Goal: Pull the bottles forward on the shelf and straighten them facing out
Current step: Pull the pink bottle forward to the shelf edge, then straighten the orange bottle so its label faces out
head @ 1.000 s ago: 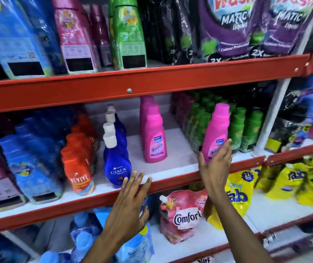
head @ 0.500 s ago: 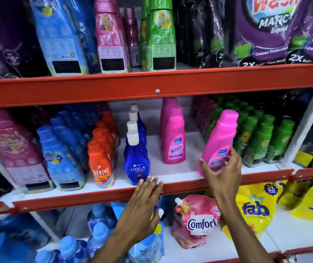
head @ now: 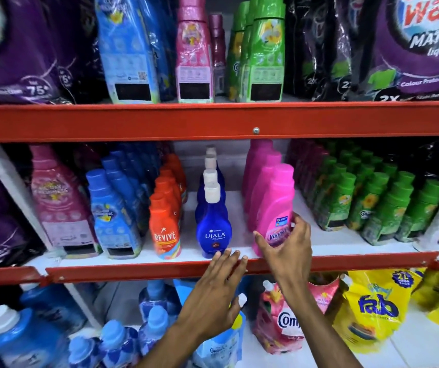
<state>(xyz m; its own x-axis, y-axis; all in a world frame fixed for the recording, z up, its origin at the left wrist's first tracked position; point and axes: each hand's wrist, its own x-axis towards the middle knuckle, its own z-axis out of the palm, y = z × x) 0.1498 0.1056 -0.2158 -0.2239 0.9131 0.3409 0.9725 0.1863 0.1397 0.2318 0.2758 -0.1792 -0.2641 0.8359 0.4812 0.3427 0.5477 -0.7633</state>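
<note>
Where the middle shelf [head: 346, 241] meets its red front rail [head: 133, 272], the white board is bare only in narrow lanes between product rows. On it, the front pink Vanish bottle [head: 275, 208] stands at the shelf's front edge, label facing out, tilted slightly, with more pink bottles lined up behind it. The right hand [head: 289, 251] is wrapped around this bottle's lower body, thumb on the left side and fingers on the right. The left hand [head: 217, 296] is spread wide and empty, its fingertips [head: 235, 254] lying over the rail just beside the base of the blue Ujala bottle [head: 213, 229]; whether they touch that bottle cannot be told. The Ujala bottle heads a straight row of the same kind, near the front edge, label out. To its left stands an orange Revive bottle [head: 165, 229] with its own row behind, then blue and pink pouches. Green bottles [head: 380, 205] fill the right part of the shelf, set back from the rail. A second red rail [head: 213, 120] carries the upper shelf, packed with purple, blue, pink and green packs. Below, a white lower shelf [head: 412, 349] holds a pink Comfort pouch [head: 279, 322], yellow Fab pouches [head: 372, 309] and blue bottles.
</note>
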